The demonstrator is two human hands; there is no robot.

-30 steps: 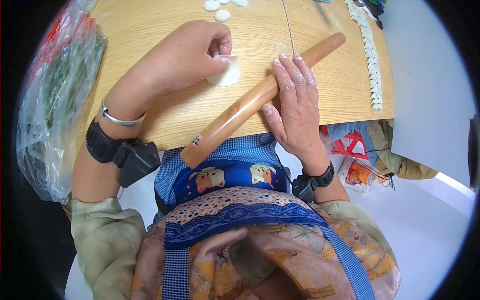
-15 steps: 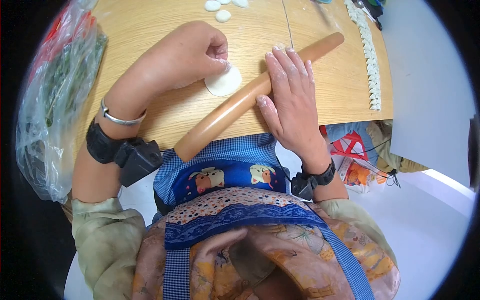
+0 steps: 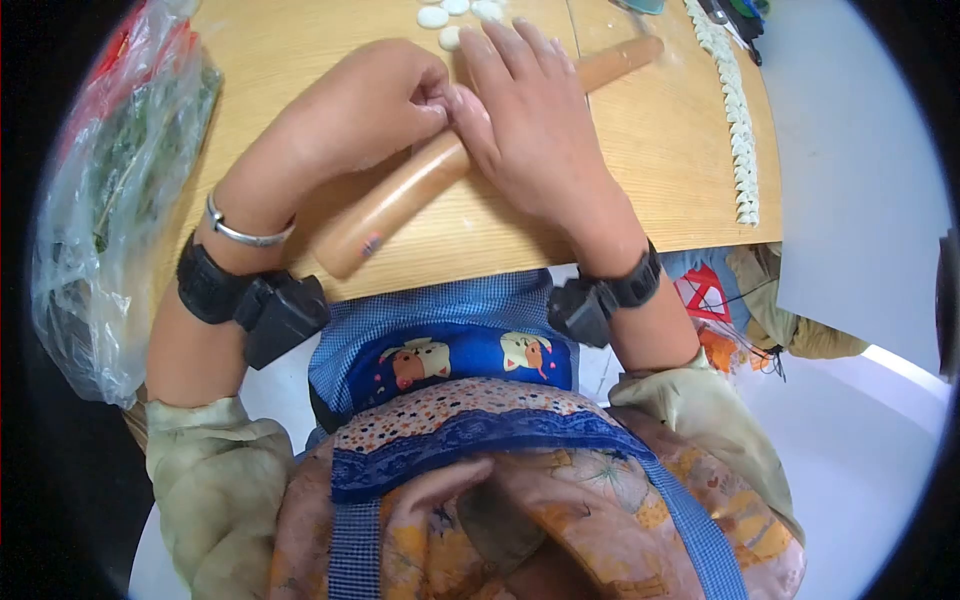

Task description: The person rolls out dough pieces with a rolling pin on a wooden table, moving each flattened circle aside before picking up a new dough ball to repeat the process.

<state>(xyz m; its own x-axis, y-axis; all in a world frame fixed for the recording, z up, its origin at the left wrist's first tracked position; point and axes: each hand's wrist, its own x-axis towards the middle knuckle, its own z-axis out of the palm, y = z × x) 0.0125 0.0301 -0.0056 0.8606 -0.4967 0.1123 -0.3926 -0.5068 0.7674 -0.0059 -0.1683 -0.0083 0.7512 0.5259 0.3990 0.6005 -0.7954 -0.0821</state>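
Note:
A wooden rolling pin (image 3: 395, 195) lies slantwise across the wooden table. My right hand (image 3: 535, 125) rests flat on it, fingers stretched out over its upper half. Close against the right thumb, my left hand (image 3: 380, 105) is closed in a pinch, where it held the edge of a round dough wrapper half a second ago. The wrapper itself is now hidden under the pin and my hands. Beyond the fingers lie several small flattened dough discs (image 3: 433, 17).
A long row of white folded dough pieces (image 3: 742, 150) runs along the table's (image 3: 660, 190) right side. To the left is a clear plastic bag with greens (image 3: 130, 190). A teal object (image 3: 643, 5) and dark items (image 3: 738, 25) are at the far edge.
My right hand has pushed the rolling pin away and to the left, over the dough wrapper. My left hand has stayed in nearly the same place.

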